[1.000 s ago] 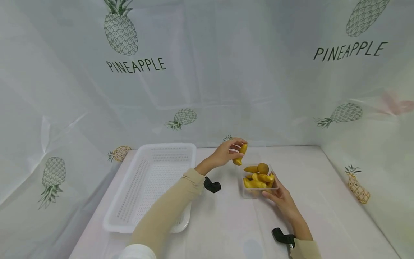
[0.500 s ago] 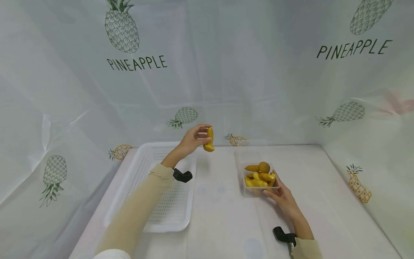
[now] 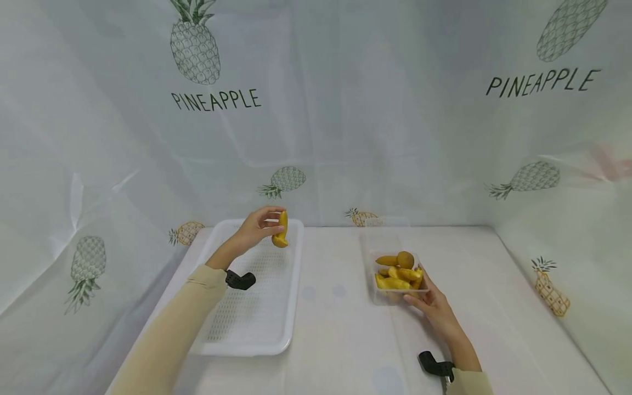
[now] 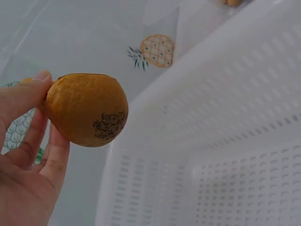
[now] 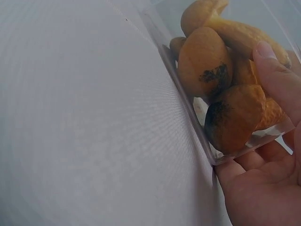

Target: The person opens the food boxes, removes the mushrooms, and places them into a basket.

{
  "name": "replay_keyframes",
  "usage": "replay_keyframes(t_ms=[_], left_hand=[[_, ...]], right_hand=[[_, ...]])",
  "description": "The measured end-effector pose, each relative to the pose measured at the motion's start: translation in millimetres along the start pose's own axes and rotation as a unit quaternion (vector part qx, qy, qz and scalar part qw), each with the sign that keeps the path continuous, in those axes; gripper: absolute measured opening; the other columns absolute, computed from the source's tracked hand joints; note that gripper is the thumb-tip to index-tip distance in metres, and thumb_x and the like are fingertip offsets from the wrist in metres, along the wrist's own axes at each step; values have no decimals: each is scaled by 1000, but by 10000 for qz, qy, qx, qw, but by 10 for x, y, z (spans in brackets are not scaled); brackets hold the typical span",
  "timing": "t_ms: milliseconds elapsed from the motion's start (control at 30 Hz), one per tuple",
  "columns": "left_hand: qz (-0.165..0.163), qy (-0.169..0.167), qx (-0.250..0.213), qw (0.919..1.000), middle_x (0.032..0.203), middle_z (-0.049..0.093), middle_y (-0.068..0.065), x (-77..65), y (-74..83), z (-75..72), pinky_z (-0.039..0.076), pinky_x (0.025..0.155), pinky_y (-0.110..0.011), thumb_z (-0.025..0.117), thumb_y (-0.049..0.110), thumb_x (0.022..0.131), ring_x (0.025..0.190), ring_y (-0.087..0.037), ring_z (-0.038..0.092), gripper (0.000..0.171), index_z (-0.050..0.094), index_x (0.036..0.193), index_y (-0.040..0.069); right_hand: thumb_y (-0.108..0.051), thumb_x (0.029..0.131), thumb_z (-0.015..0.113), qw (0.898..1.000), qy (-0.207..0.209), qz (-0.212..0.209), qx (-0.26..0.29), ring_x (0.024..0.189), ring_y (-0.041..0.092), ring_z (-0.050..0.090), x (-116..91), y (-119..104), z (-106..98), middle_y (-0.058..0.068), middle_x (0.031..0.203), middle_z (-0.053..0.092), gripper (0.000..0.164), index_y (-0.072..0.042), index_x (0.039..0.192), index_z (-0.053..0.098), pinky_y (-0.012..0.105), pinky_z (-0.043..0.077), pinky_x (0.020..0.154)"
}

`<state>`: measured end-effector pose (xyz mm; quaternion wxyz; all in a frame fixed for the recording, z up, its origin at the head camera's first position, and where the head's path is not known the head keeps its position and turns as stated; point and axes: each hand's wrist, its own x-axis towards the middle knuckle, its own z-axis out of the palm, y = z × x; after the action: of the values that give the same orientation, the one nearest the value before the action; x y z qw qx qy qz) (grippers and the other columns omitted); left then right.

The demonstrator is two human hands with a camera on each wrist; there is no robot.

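Note:
My left hand [image 3: 253, 227] pinches a yellow mushroom [image 3: 281, 230] above the far part of a white perforated basket [image 3: 294, 274]. In the left wrist view the mushroom's rounded orange-brown cap [image 4: 87, 106], with a dark patch, points toward the camera; thumb and fingers close on it behind the cap. On the right, my right hand [image 3: 436, 307] holds a clear plastic box [image 3: 373, 293] by its near right corner. Several similar mushrooms [image 3: 395, 282] lie in the box. In the right wrist view my thumb lies over the rim beside a mushroom stem [image 5: 244, 37], fingers on the outer wall.
Behind the box its clear lid [image 3: 382, 238] stands folded back. A white cloth [image 3: 340, 340] covers the table between basket and box. A pineapple-printed sheet [image 3: 345, 126] hangs along the back and sides. Black wrist cameras [image 3: 240, 280] are strapped to both wrists.
My left hand has carried the mushroom leftward from beside the box to over the basket, rising first and then dropping a little. The right hand keeps its hold on the box.

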<state>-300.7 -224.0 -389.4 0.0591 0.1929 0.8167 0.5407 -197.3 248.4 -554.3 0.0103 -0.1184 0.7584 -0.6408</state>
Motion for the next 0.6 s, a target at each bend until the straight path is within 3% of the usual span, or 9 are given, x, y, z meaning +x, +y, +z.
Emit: replay_keyframes(t_ms=[133, 400, 600], left_hand=[[-127, -193, 318, 9992, 136, 52, -21, -119, -107, -97, 50, 98, -48, 67, 12, 97, 125, -41, 51, 51, 48, 144, 3], [-483, -565, 500, 9960, 134, 54, -20, -294, -439, -168, 53, 94, -41, 70, 12, 95, 124, -39, 51, 51, 51, 141, 0], [-517, -586, 562, 9954, 137, 52, -24, -372, -661, -186, 53, 94, -43, 70, 7, 94, 124, -42, 50, 48, 52, 137, -6]], right_hand=[[-11, 96, 68, 10000, 19, 26, -6, 146, 45, 4, -12, -8, 2, 16, 165, -1, 91, -16, 162, 5, 5, 31, 99], [-7, 97, 66, 9999, -38, -7, 163, 144, 46, 9, -34, -1, 6, 19, 164, -3, 91, -16, 161, 3, 11, 41, 96], [-8, 97, 66, 9999, -58, -41, 137, 146, 44, 3, -22, 2, 11, 17, 165, -4, 90, -17, 162, 4, 8, 35, 99]])
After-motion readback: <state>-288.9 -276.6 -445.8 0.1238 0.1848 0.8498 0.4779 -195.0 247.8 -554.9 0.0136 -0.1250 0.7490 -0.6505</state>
